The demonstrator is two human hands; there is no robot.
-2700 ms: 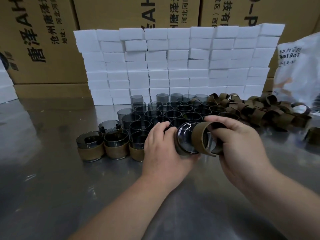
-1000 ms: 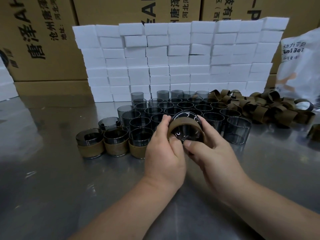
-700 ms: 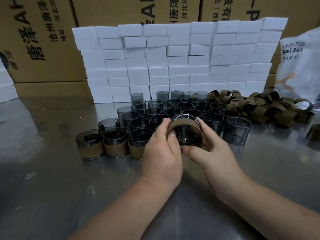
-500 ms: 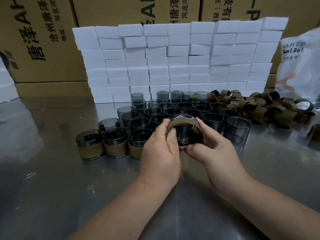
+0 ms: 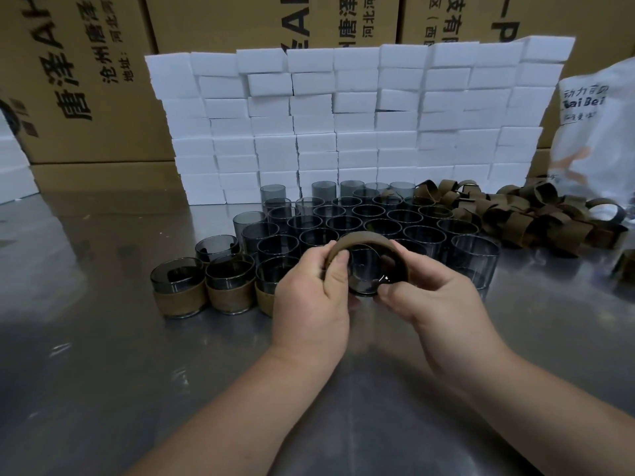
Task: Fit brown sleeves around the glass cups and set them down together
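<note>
Both hands hold one smoky glass cup (image 5: 369,273) above the metal table, its mouth tilted toward me. A brown sleeve (image 5: 364,239) is wrapped around the cup's body. My left hand (image 5: 311,300) grips the left side with the thumb on the rim; my right hand (image 5: 434,304) grips the right side and bottom edge. Three sleeved cups (image 5: 226,286) stand in a row at the left. Behind them stand several bare glass cups (image 5: 378,218). A heap of loose brown sleeves (image 5: 522,214) lies at the right.
A wall of white foam blocks (image 5: 343,125) stands behind the cups, with cardboard boxes (image 5: 86,80) beyond. A white printed plastic bag (image 5: 598,132) sits at the far right. The steel table (image 5: 103,355) extends toward me on the left.
The sleeve, held apart from the cup earlier, now sits around it. Both hands have turned the cup so its mouth faces me more and pushed the sleeve further along the body.
</note>
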